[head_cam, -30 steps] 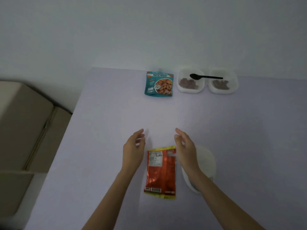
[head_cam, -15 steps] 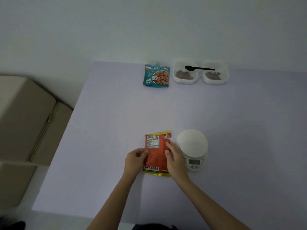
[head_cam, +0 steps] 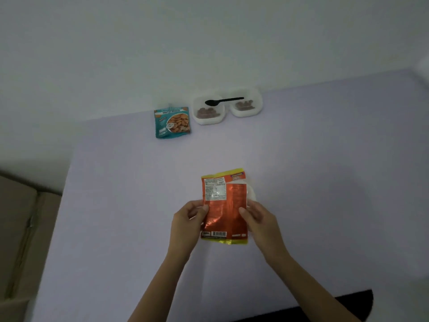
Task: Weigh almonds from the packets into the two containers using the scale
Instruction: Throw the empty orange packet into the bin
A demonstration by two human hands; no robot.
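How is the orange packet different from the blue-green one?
The orange packet is held by both hands, the left hand and the right hand. The teal packet lies untouched at the far edge of the table. The orange packet shows its back, with a label and barcode, while the teal packet shows its front, with an almond picture. Both are flat pouches.

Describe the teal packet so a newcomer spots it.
On the table, look along the wall. The teal packet lies there, left of the two white containers. Unlike the orange packet gripped by the left hand and right hand, it pictures almonds.
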